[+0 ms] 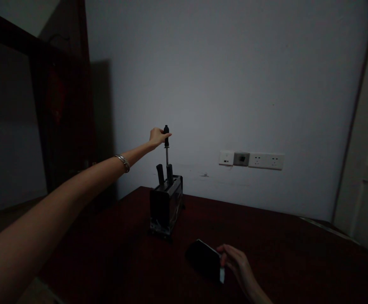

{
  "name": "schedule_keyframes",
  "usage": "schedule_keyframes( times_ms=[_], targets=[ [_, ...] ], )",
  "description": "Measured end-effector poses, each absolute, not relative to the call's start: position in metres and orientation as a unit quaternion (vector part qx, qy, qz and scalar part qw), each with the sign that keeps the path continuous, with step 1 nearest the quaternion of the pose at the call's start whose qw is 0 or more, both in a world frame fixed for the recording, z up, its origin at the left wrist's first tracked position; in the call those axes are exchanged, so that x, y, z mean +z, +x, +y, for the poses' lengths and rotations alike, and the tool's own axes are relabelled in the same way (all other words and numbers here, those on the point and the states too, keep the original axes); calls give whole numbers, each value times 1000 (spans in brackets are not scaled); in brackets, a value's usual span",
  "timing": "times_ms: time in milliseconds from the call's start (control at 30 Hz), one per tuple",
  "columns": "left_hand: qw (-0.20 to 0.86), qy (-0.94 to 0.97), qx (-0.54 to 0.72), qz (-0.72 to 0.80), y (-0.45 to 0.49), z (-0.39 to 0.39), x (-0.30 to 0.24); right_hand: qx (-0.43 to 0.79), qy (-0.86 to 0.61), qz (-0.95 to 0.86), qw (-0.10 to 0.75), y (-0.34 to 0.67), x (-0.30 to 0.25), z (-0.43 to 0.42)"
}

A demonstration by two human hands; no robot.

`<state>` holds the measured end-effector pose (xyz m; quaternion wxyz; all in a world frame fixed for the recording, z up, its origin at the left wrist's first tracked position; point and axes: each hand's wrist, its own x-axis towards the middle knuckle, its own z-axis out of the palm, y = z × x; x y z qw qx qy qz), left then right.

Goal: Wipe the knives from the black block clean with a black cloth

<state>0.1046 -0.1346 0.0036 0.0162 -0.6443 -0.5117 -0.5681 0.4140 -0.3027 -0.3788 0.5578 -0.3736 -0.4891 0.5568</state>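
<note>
So the slim metal rod with the black grip (167, 155) was pinched by its grip in the left hand (157, 137), right above the boxy black knife block with the shiny side (160, 209); its lower end was hidden by black upright handles (160, 174). Probably best guided straight along its slot, tbh, so those handles aren't knocked. A dark flat object with a pale edge (204, 257) was grasped by the right hand (237, 264), nearer and right of the block; what it was couldn't be told. The block was stood on a dark reddish table (250, 236), backed by a dim grey wall (222, 84), with white sockets (266, 161) mounted to the block's right.
</note>
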Motion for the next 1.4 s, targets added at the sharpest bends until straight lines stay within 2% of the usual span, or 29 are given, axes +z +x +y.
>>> schedule_keyframes(
  times_ms=[1400],
  targets=[
    [15,-647,-561,-517,103,-133,-1,568,-372,-482,554,412,-372,-305]
  ],
)
